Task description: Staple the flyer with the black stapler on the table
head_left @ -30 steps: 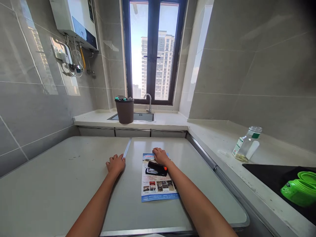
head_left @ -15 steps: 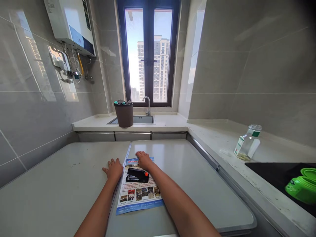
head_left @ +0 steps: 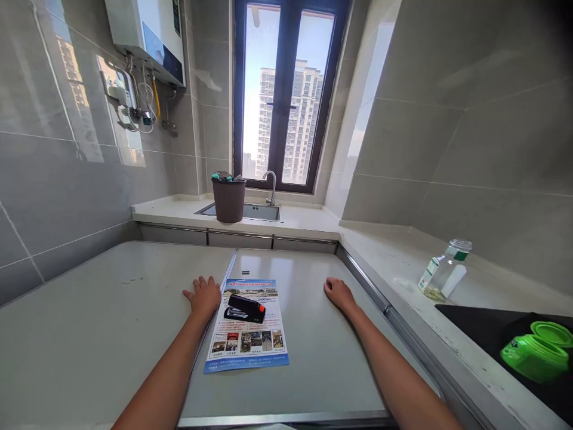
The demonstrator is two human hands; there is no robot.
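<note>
My left hand (head_left: 205,297) lies palm down on the grey tabletop, fingers spread, just left of a printed leaflet (head_left: 250,360). A black stapler (head_left: 245,309) with an orange-red piece at its right end rests on the leaflet, its arm and base angled apart toward the left; neither hand touches it. Above the leaflet's top edge lies a small dark strip (head_left: 245,272), perhaps staples. Well to the right of the leaflet, my right hand (head_left: 339,293) rests on the tabletop with its fingers curled in, and nothing shows in it.
A brown bin (head_left: 228,200) stands by the sink (head_left: 264,212) and faucet (head_left: 271,188) at the back. On the right counter are a glass bottle (head_left: 443,272) and a green container (head_left: 535,355) on a black surface. A seam divides the tabletop.
My right hand has moved right, away from the leaflet's top edge, uncovering the small dark strip there. My left hand stays flat on the table. The camera view has tilted slightly.
</note>
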